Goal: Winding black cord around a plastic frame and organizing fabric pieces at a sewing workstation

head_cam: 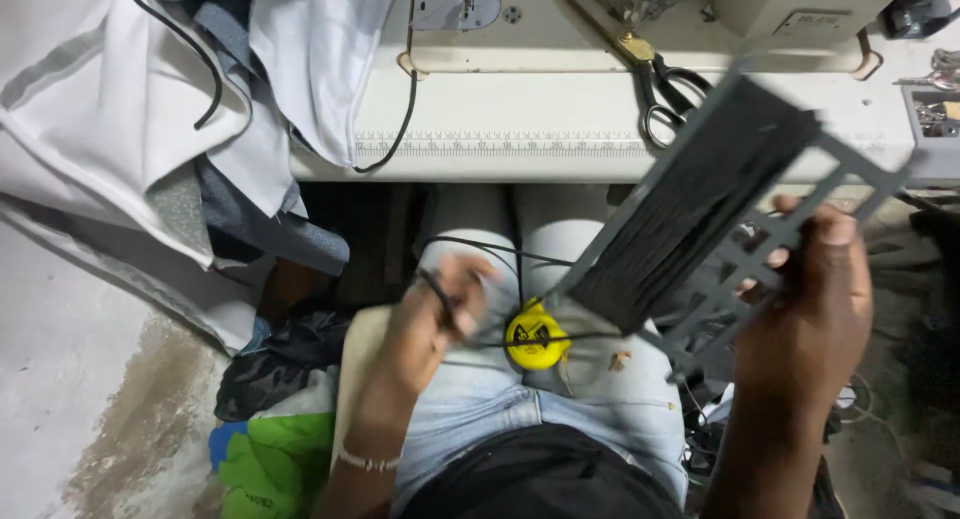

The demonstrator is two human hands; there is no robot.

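Note:
My right hand [815,284] holds a grey plastic frame [800,194] wound with black cord [690,209], tilted up over my right knee. My left hand [435,319] pinches the loose end of that black cord above my left thigh; the strand runs from the winding across my lap to the fingers. A yellow tape measure [535,337] lies on my lap between the hands, on light blue jeans [500,399].
A cream sewing table [560,119] with a printed ruler edge stands ahead, with scissors [665,84] on it. White and grey fabric [120,109] hangs over the table's left side. Green and dark cloth [270,449] lies on the floor at my left.

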